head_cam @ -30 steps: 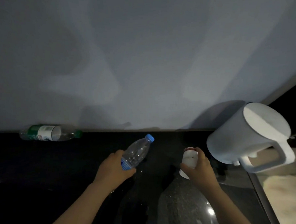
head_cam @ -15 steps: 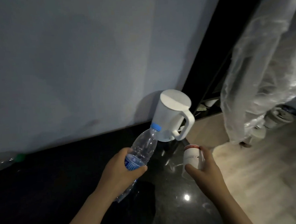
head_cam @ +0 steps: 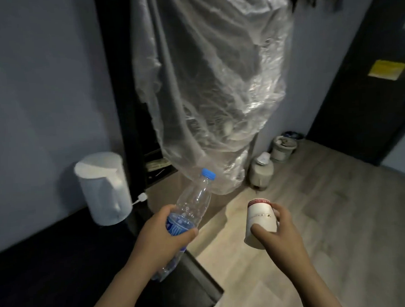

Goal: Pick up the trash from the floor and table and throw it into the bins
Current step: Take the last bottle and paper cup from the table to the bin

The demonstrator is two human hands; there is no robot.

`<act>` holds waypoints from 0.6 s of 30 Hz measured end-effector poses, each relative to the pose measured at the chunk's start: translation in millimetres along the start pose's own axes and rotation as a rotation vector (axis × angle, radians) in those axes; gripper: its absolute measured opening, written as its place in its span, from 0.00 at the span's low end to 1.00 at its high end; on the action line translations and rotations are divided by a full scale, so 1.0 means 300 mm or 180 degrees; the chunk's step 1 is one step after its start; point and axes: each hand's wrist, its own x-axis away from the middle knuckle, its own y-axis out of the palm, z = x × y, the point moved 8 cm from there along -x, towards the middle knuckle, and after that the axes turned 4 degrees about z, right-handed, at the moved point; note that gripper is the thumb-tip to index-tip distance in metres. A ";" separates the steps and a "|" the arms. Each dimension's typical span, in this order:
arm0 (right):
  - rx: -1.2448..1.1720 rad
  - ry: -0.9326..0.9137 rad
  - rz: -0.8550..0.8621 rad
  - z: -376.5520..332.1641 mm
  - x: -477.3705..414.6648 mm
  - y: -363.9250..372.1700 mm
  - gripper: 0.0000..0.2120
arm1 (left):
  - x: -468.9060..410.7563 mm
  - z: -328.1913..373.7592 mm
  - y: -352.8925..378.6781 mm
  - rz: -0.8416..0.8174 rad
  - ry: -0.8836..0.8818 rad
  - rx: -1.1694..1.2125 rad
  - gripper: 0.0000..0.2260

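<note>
"Two surfaces, right?" asks one.

"Yes," says the other. "A black table [head_cam: 51, 278] carries the white kettle [head_cam: 103, 189], which stands against the blue-grey wall [head_cam: 41, 91]. Right of the kettle, a pale wood floor [head_cam: 341, 228] runs off to a dark door [head_cam: 358, 103] with a yellow note [head_cam: 387, 69] on it. A clear plastic sheet [head_cam: 217, 94] hangs above and right of the kettle. Far right of the kettle, a pale bin [head_cam: 261, 171] stands on the floor with a second bin [head_cam: 283, 146] behind it."

"And the trash?"

"The left hand [head_cam: 163, 240] grips a clear bottle [head_cam: 194, 200], fingers curled round its blue label. The bottle is tilted, its blue cap up and away, just right of the kettle. The right hand [head_cam: 280, 233] holds a white paper cup [head_cam: 260, 217], thumb across the near side and red-banded end up. The cup is over the floor, well right of the kettle and apart from the bottle."

"What differs from before?"

"Half a second ago the kettle stood just above the bottle cap, mid-view; now it sits off to the left, and the sheet, door and bins show more fully. A second ago both hands were low over the table, and a green-labelled bottle lay by the wall left of the kettle. That bottle is out of view now. Both hands keep their hold."
</note>
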 end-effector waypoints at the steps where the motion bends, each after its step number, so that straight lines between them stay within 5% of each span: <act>1: -0.0023 0.0027 0.0115 0.022 -0.020 -0.083 0.28 | -0.014 0.045 0.079 -0.0078 0.0062 -0.0020 0.23; 8: -0.0166 0.0204 0.0837 0.175 -0.140 -0.547 0.21 | -0.110 0.300 0.577 -0.0725 0.0377 -0.0148 0.30; 11: -0.0147 0.0333 0.1107 0.248 -0.212 -0.682 0.27 | -0.164 0.385 0.761 -0.0960 0.0515 -0.0185 0.27; 18: -0.0009 0.0423 0.1258 0.377 -0.548 -0.876 0.21 | -0.447 0.490 1.116 -0.1169 0.0629 -0.0290 0.32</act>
